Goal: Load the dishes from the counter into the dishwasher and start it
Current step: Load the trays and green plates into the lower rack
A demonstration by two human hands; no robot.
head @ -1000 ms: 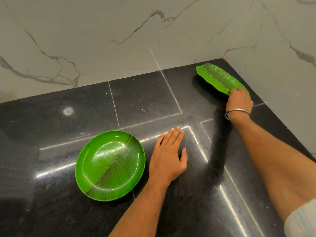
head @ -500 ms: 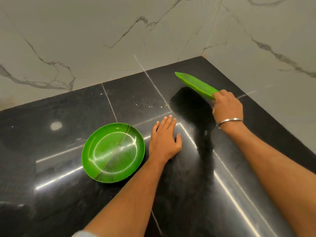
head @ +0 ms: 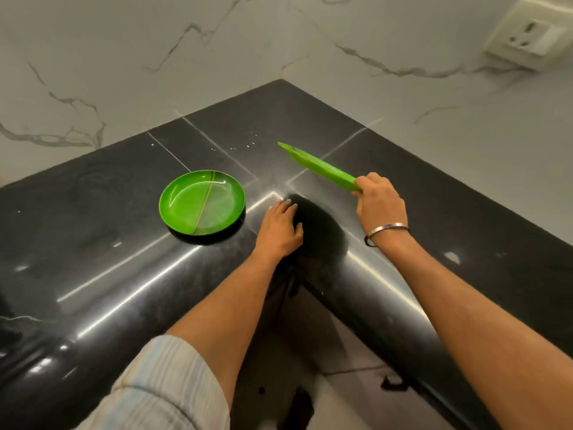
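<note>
Right hand [head: 379, 203] grips the leaf-shaped dish [head: 319, 167] clear of the counter [head: 93, 259] for carrying; left hand [head: 280, 231], apparently flat and empty, steadies near the round plate [head: 202, 202].

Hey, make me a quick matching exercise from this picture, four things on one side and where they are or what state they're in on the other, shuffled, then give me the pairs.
Things:
1. round green plate
2. leaf-shaped green tray
3. left hand
4. wall socket

States:
A. fingers flat on the black counter
B. fixed to the marble wall, top right
C. lifted off the counter, gripped at one end by the right hand
D. lying flat on the counter, untouched

Pairs: 1-D, 2-C, 3-A, 4-B
</note>
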